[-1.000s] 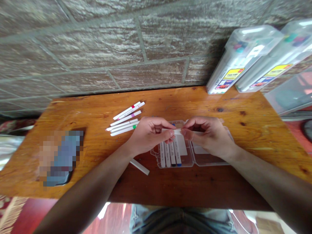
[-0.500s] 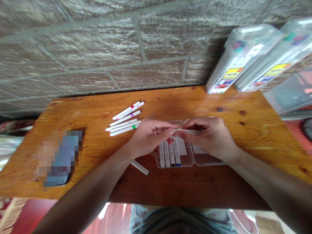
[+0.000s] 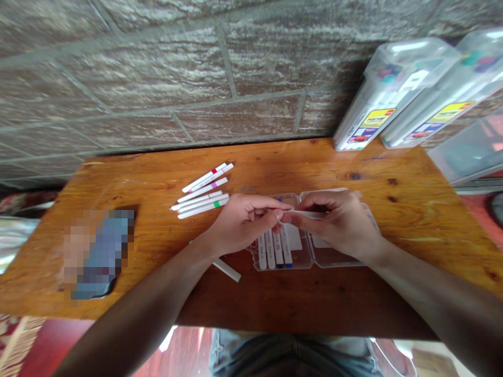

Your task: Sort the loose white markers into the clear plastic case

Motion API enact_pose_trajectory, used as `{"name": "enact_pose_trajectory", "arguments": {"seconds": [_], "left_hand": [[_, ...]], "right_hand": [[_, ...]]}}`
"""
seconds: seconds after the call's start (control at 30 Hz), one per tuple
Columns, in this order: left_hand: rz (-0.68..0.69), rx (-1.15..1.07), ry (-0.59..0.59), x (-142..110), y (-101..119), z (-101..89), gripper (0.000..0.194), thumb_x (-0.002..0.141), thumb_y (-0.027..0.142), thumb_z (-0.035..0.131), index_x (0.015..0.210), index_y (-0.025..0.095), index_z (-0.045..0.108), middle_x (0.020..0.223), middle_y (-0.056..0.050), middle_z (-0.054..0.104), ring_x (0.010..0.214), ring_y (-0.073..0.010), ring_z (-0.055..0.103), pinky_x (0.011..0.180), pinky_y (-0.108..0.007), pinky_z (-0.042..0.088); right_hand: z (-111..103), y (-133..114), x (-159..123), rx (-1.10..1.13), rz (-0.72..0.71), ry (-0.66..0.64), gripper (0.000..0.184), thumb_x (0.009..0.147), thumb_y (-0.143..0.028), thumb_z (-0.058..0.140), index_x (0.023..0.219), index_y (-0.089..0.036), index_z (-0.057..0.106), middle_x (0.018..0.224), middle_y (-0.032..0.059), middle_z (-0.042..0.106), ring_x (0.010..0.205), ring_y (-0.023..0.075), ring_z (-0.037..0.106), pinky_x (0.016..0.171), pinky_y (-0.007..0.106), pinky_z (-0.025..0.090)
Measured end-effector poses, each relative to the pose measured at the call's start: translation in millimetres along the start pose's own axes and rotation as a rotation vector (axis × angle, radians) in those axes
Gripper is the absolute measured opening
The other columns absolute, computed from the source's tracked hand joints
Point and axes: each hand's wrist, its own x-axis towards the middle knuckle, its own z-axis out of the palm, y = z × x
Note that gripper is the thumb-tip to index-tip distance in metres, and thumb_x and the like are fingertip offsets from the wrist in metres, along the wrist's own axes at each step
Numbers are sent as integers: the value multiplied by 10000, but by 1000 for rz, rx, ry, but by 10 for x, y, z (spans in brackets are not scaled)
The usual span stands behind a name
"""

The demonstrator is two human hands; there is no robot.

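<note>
Between my two hands, a white marker lies almost level above the open clear plastic case. My left hand is closed, thumb and fingertips pinching the marker's left end. Farther along, my right hand grips the barrel between thumb and fingers; its right end is hidden in the palm. Several white markers, some with black or blue ends, lie side by side in the case's left half. My hands cover part of the case.
Left of the case, several white markers with coloured bands lie on the wooden table. Another marker shows partly under my left forearm. A phone lies farther left. Two clear marker boxes lean against the brick wall.
Both hands stay almost in place, still on the marker, with only slight finger movement. The whole view has shifted a little.
</note>
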Motion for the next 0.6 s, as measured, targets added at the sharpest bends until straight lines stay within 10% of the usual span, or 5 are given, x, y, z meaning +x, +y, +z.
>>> {"name": "enact_pose_trajectory", "arguments": {"seconds": [0.6], "left_hand": [[-2,-37,-2,-3,29,-17,255,968,283,709,1130,124,826,783,-85,820,667,-148,763,593,-206,575]], "right_hand": [[-14,-18,19,64,42,-8,357,859,-496,836,701,-182,774,586,3,669,505,109,503,463,262,344]]}}
